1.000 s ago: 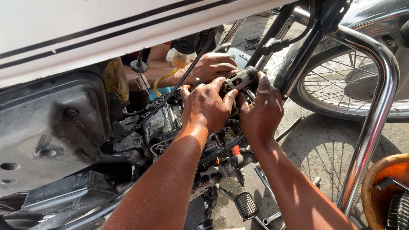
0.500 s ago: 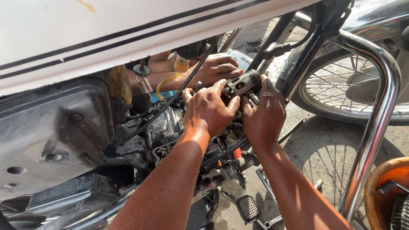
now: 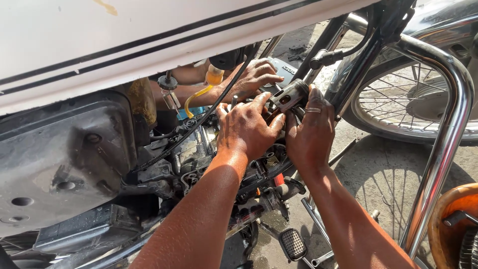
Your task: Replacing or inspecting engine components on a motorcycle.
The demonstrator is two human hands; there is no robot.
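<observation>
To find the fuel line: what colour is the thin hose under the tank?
Yellow hose, best seen in the head view.

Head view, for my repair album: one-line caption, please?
Both hands grip a grey cylindrical part at a motorcycle engine.

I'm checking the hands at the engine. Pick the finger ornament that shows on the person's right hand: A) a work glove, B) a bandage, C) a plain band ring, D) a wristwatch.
C: the right hand is bare and wears a thin band ring on one finger as it presses against the grey cylindrical metal part beside the left hand.
</observation>
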